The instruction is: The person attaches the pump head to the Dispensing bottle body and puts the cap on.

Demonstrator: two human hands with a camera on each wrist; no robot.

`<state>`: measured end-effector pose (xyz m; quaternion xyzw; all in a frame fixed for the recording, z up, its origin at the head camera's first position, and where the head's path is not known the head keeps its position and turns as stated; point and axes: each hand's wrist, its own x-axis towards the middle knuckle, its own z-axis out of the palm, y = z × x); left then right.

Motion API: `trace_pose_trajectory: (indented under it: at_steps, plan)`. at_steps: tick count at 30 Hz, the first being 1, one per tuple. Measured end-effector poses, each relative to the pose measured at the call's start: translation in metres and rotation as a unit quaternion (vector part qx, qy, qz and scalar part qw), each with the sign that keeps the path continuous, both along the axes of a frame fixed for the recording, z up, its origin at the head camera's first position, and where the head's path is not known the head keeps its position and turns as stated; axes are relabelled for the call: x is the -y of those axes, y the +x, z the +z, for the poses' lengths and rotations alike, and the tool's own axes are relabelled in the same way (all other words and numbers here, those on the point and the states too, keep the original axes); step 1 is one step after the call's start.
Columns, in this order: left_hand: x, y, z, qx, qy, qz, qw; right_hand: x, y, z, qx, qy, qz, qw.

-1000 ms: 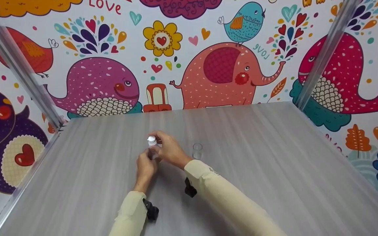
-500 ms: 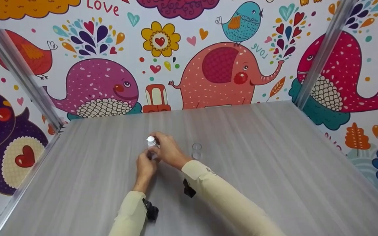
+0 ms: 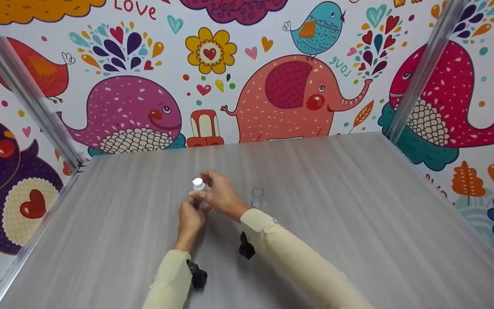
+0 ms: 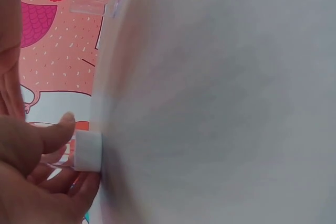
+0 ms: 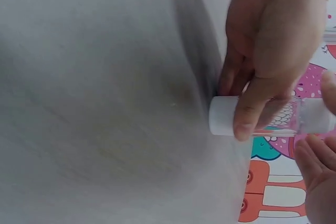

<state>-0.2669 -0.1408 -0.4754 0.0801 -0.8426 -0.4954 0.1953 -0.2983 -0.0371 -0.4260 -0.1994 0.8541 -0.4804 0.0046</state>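
Note:
A small clear bottle (image 5: 283, 121) with a white base (image 5: 222, 116) and a white top (image 3: 198, 184) stands upright on the table. Its lower part is gripped by my left hand (image 3: 191, 218), thumb on one side and fingers on the other, as the left wrist view shows. Around the top, my right hand (image 3: 225, 198) has its thumb and fingers spread. In the right wrist view, the right fingers (image 5: 308, 156) lie just beside the white top, with a small gap visible. To the right of the bottle stands a clear open-topped cylinder (image 3: 257, 198), like a small glass or cap.
The grey wood-grain table (image 3: 337, 193) extends around both hands. Behind it rises a wall with printed cartoon animals (image 3: 285, 98). Metal posts (image 3: 423, 73) stand at the back corners. Each sleeve carries a small black camera (image 3: 197, 275).
The right thumb and fingers have spread away from the bottle's white top, the thumb now reaching further left. The left hand, bottle and clear cylinder have stayed in place.

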Motion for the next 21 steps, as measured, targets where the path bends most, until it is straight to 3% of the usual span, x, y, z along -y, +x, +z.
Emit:
trace_pose_trajectory:
  at_steps: [4, 8, 21]
  plan:
    - [0.0003, 0.0003, -0.0004, -0.002, -0.017, -0.004, 0.9998, -0.0014, 0.001, 0.0049, -0.004, -0.03, 0.031, 0.9991]
    - [0.0012, 0.0007, 0.0003, 0.022, -0.038, -0.004, 0.999, -0.0013, 0.0023, 0.0062, -0.028, -0.03, 0.054, 0.9977]
    - [0.0027, 0.0002, 0.0002, 0.029, -0.015, -0.003, 0.9995, 0.0003, -0.0013, 0.0023, -0.042, -0.026, 0.063, 0.9968]
